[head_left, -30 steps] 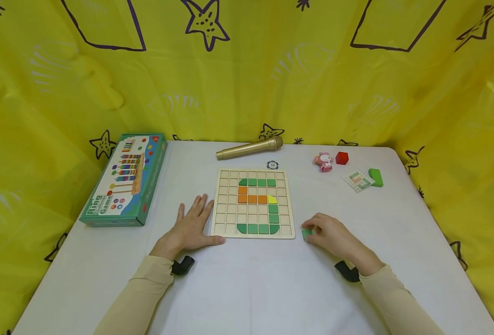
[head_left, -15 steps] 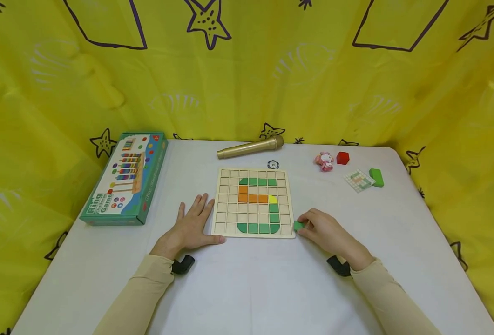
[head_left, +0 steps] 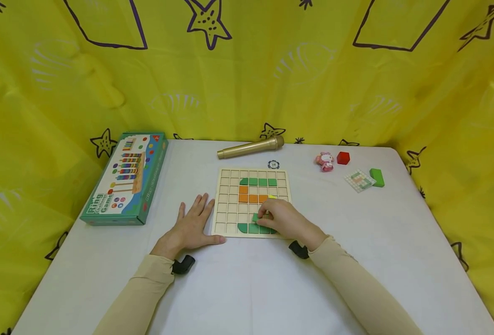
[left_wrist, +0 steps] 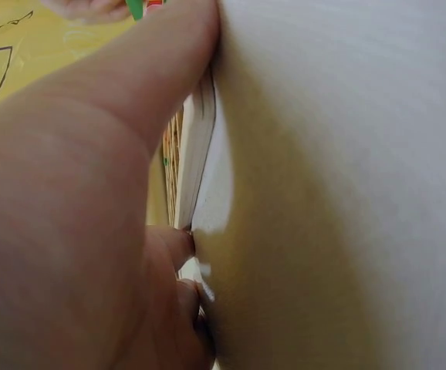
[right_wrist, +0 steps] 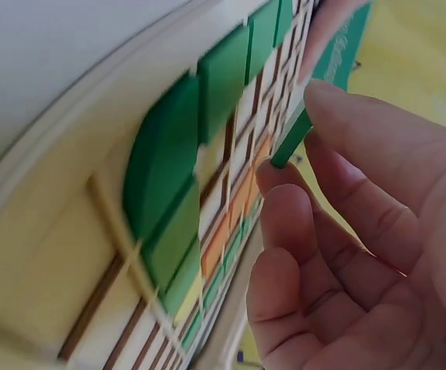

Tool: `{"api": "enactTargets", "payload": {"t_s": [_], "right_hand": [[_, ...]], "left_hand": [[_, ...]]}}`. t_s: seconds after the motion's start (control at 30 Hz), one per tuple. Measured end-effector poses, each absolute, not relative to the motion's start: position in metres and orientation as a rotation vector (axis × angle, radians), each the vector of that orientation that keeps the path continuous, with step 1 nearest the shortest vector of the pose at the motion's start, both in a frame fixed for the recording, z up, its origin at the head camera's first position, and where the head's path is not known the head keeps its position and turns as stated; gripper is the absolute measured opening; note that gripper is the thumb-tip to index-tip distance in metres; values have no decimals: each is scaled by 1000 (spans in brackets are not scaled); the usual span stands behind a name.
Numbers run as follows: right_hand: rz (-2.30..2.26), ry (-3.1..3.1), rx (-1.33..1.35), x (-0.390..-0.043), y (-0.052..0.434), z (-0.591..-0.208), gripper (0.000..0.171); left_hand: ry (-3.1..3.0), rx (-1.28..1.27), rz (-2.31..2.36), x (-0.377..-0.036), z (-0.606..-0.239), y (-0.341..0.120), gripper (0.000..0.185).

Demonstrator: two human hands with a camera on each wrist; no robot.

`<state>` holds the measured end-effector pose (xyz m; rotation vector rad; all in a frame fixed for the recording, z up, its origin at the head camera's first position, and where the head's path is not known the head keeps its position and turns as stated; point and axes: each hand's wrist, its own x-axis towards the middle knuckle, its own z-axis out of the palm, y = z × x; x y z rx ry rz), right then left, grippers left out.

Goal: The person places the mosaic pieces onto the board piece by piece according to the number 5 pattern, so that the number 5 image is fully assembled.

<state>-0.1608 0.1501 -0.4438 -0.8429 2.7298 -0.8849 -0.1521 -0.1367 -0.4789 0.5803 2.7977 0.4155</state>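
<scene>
My right hand (head_left: 286,218) is over the lower right of a wooden grid board (head_left: 230,218), pinching a green square tile (right_wrist: 291,139) between thumb and fingertips. In the head view that tile overlaps the cells just above the bottom green row. Green tiles (head_left: 261,182) form the upper row, orange tiles (head_left: 253,198) lie in the middle, and a yellow tile (head_left: 273,197) is partly covered by the right hand. With fingers spread, my left hand (head_left: 191,228) rests flat on the table, fingertips and thumb at the board's left edge.
A boxed ring game (head_left: 125,179) lies at left. Behind the board are a gold toy microphone (head_left: 251,147) and a round chip marked 10 (head_left: 274,164). At right sit a pink figurine (head_left: 325,161), a red block (head_left: 343,158), a pattern card (head_left: 359,180) and a green block (head_left: 377,177).
My right hand has carried the green tile from the table right of the board leftward over the grid. The left hand has stayed in place.
</scene>
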Motion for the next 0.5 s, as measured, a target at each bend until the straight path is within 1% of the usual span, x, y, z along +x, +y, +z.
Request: {"api": "enactTargets", "payload": {"t_s": [0.23,0.5], "right_hand": [[-741,2757,-969,-166,127,-448,12],[-661,2799,-1040,-169,112,-451,9]], "left_hand": [[2796,577,413,-152,-479,-136,119],[2791,581,418,-151,-479,-135,118]]}}
